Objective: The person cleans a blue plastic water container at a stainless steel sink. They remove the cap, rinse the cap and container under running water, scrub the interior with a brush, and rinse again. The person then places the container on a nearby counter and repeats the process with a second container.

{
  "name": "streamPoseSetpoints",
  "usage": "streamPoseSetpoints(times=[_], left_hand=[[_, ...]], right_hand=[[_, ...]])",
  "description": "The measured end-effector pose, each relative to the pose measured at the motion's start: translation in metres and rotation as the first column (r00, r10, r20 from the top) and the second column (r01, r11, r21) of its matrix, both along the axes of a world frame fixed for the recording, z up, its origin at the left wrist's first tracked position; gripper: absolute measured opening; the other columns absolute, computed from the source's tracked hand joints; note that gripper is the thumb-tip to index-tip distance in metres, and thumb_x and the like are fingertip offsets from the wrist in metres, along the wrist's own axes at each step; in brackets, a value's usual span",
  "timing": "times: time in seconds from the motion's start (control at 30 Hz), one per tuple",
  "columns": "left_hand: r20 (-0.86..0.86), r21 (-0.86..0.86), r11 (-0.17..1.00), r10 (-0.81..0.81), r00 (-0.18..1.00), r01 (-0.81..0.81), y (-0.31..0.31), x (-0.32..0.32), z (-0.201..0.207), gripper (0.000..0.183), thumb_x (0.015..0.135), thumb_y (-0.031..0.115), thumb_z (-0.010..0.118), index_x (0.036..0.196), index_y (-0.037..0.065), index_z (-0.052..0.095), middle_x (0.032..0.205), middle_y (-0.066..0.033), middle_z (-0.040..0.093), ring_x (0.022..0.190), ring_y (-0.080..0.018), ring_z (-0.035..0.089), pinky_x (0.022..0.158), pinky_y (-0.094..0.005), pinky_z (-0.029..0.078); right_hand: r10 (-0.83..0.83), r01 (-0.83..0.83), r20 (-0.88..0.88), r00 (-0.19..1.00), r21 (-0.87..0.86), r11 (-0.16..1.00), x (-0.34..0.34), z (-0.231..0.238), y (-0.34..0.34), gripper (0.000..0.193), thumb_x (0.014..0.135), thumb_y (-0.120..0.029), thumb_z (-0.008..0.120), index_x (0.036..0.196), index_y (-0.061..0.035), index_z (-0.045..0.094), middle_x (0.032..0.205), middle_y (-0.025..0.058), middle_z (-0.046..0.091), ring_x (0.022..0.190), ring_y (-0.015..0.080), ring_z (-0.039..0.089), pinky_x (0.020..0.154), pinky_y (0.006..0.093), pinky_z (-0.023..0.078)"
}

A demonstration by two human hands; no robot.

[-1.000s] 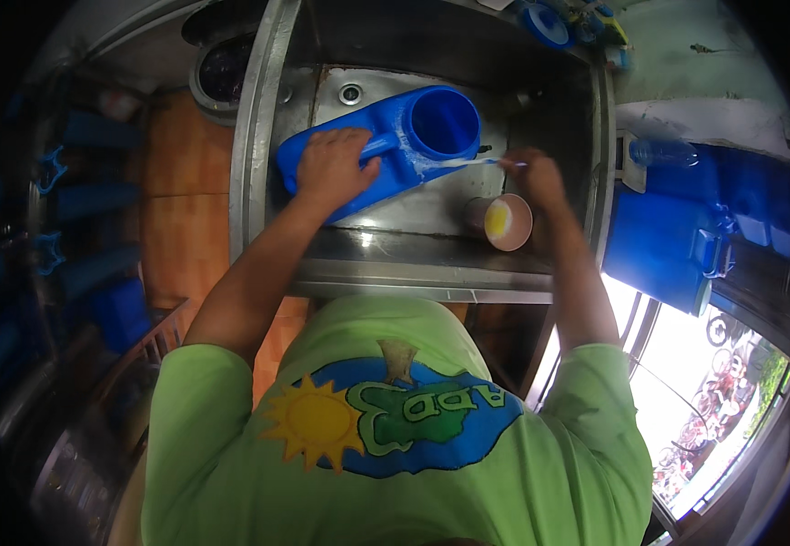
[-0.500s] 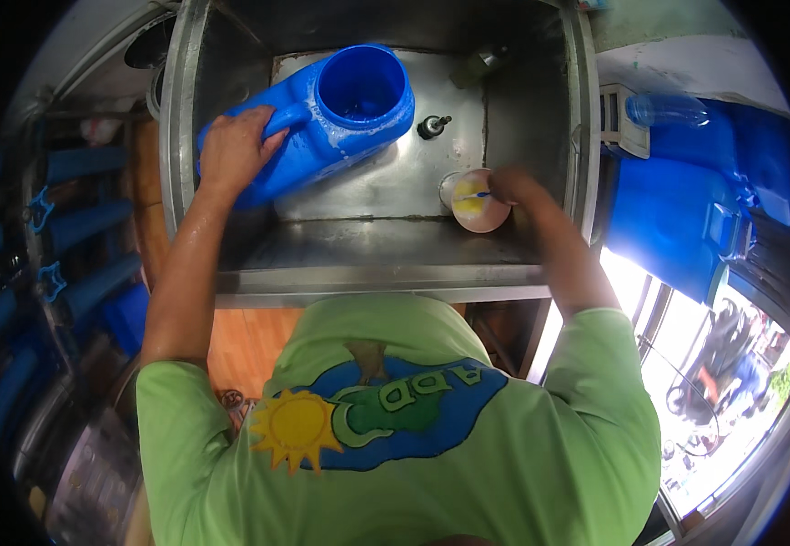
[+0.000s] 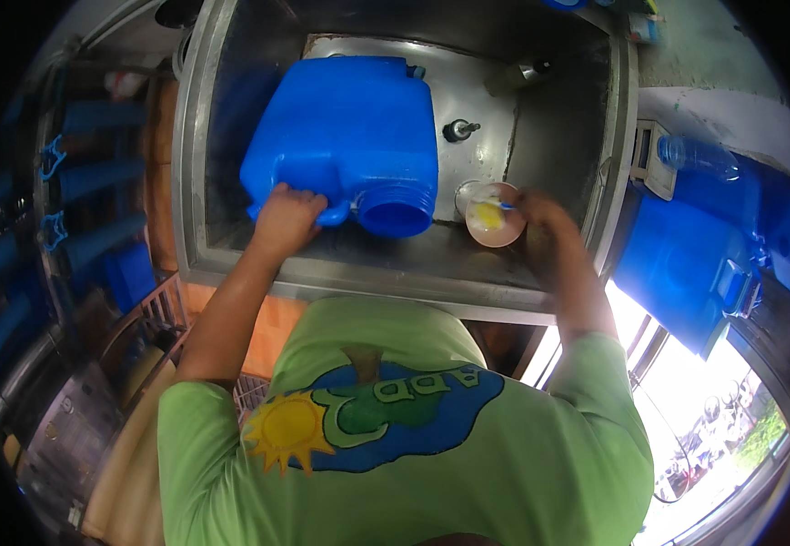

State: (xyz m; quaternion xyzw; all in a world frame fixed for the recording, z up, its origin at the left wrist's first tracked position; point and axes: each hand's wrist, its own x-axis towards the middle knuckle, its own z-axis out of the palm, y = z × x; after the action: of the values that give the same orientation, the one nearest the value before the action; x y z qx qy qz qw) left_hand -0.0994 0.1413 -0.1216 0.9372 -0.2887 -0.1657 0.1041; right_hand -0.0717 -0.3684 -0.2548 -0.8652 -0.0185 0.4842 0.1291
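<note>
Stainless sink right in front of you. In it, left side: your blue jerrycan, tipped, open mouth facing your side. Left hand is curled round its moulded handle. Can't tell how much weight the sink takes; if most hangs on that one grip and the plastic is slick, the can could twist out and drop. Mouth sits low, so anything loose inside could slop out.

Right of it: pinkish cup with yellow and white stuff inside, apparently standing on the sink floor. Gap's modest. Swing the can right and you could knock the cup over.

Dark-and-metal fitting sticks up on the far side of the cup; the can could snag it if you shift it carelessly.

Smallest: slim brush, mostly hidden, at the cup's mouth. Right hand is blurred but looks closed on it. Lift off-centre and you could tip the cup.
</note>
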Motion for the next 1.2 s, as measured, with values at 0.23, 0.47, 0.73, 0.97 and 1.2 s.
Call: streamPoseSetpoints(times=[0.23,0.47,0.73,0.97,1.2], left_hand=[[0.026,-0.041,0.999,-0.004,1.0,0.005,0.006,-0.001,-0.013,0.03,0.069,0.015,0.081,0.095,0.012,0.066,0.086,-0.0066,0.068,0.088,-0.0266,0.068,0.083,-0.0411,0.044],[0.014,-0.103,0.995,0.01,1.0,-0.008,0.013,0.0,-0.014,0.031,0.07,0.02,0.083,0.096,0.012,0.067,0.087,-0.0071,0.069,0.088,-0.0266,0.068,0.086,-0.0417,0.044],[0.036,-0.123,0.992,-0.007,0.999,0.012,0.015,0.003,-0.014,0.032,0.072,0.022,0.083,0.099,0.013,0.069,0.089,-0.006,0.069,0.092,-0.0247,0.068,0.089,-0.0406,0.044],[0.048,-0.102,0.995,-0.002,0.999,0.006,0.015,0.004,-0.012,0.031,0.073,0.024,0.082,0.1,0.014,0.071,0.089,-0.0053,0.069,0.093,-0.0241,0.068,0.091,-0.04,0.044],[0.041,-0.153,0.988,0.009,0.999,-0.003,0.016,0.006,-0.011,0.029,0.073,0.025,0.082,0.099,0.013,0.072,0.093,-0.0061,0.071,0.094,-0.0239,0.068,0.093,-0.039,0.044]], right_hand=[[-0.42,0.351,0.026,0.907,0.503,0.79,0.015,0.114,0.103,0.026,0.091,-0.028,0.07,0.092,-0.0026,0.073,0.079,0.0119,0.07,0.075,0.0187,0.064,0.075,0.0355,0.051],[-0.28,0.265,0.275,0.92,0.091,0.96,0.011,0.149,0.13,0.023,0.089,-0.027,0.072,0.09,-0.0048,0.075,0.088,0.0149,0.073,0.079,0.0244,0.069,0.076,0.0364,0.053],[0.229,-0.217,0.632,0.741,-0.097,0.971,0.068,0.2,0.207,0.03,0.081,-0.036,0.079,0.082,-0.0066,0.073,0.08,0.018,0.071,0.078,0.0364,0.069,0.071,0.0468,0.054],[0.796,-0.784,0.537,0.28,-0.351,0.512,0.037,0.219,0.342,0.013,0.083,-0.022,0.07,0.092,-0.0141,0.075,0.087,0.0121,0.073,0.08,0.0291,0.073,0.069,0.0447,0.056],[0.79,-0.641,0.522,0.322,-0.494,0.587,0.071,0.236,0.34,0.016,0.078,-0.026,0.075,0.091,-0.0166,0.075,0.086,0.0098,0.072,0.086,0.0247,0.071,0.075,0.0409,0.052]])
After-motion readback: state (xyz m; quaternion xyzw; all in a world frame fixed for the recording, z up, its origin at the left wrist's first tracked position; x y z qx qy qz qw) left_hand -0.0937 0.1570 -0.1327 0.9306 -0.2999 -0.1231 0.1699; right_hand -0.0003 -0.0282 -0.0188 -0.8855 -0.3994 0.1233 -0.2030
